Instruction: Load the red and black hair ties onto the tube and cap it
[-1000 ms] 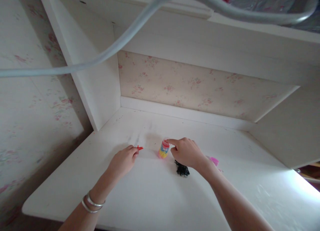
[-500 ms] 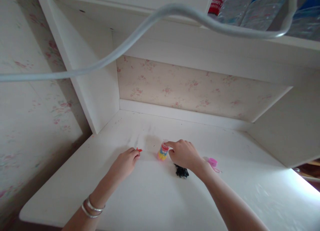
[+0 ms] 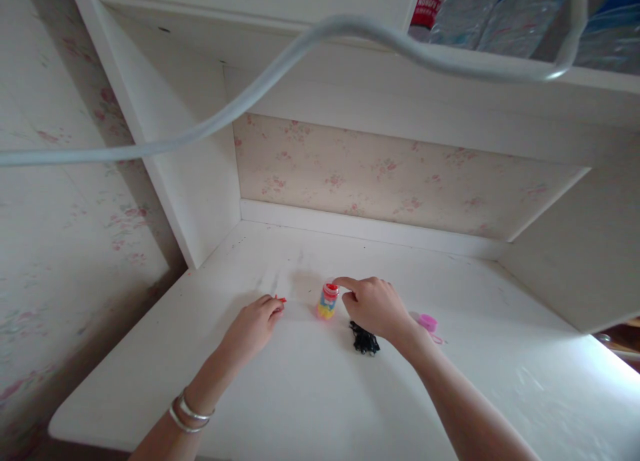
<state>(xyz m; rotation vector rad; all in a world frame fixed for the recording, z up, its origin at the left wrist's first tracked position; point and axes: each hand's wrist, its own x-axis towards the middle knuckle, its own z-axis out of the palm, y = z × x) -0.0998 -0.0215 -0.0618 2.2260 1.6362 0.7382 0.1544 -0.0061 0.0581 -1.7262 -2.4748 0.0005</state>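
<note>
Starting at the lower left of the frame, we see two silver bangles (image 3: 191, 413) on the wrist of the left hand (image 3: 257, 320). That hand is left of the middle, low over the white table (image 3: 280, 398), and its thumb and fingers pinch a small red piece (image 3: 281, 300). We think it uses just the tips because the piece is so tiny. Next, a little below the middle of the frame, the see-through jar (image 3: 327, 302) stands upright, with yellow and red in it. It sits between the two hands, maybe so both can get to it. Just right and lower, a black bundle (image 3: 365, 340) lies near it. Above the bundle is the right hand (image 3: 377, 306), one finger stretched to the jar's rim, the others curled. Perhaps that finger helps keep the jar steady. We cannot tell if this hand pinches anything. Farther right, a pink cap (image 3: 428, 322) lies beside a pink loop (image 3: 437, 340), perhaps put there to be out of the way.
</note>
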